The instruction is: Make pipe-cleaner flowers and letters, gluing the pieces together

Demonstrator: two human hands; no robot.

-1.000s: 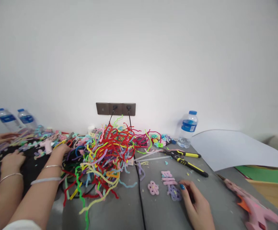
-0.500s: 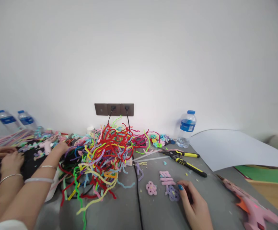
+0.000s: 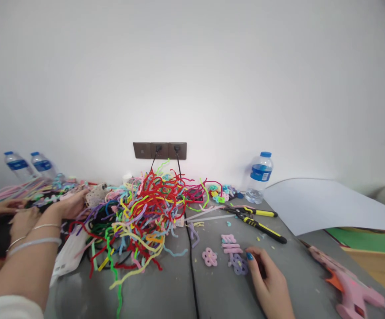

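Note:
On the grey table at lower right lies my right hand (image 3: 268,277), blue polish on its thumb nail. Its fingers are curled, with thumb and index tips close together; what they hold, if anything, is hidden. Just left of these tips is a purple pipe-cleaner flower (image 3: 239,264), touching or nearly so. Short pink pipe-cleaner strips (image 3: 231,245) lie above that flower, and a pink pipe-cleaner flower (image 3: 209,257) is to its left. Black-and-yellow pliers (image 3: 262,230) rest farther back. A pink glue gun (image 3: 348,285) lies to the right. My left hand is out of view.
A tangled heap of coloured pipe cleaners (image 3: 152,204) covers the middle left. Co-workers' hands (image 3: 71,204) are beyond it. A black cord (image 3: 192,274) crosses the table. At the back stand a water bottle (image 3: 259,177) and a large white sheet (image 3: 321,206).
A co-worker's bangled arm has drawn left, uncovering a spotted greyish item and more of a white object. The view has shifted slightly. My right hand keeps its place by the purple flower.

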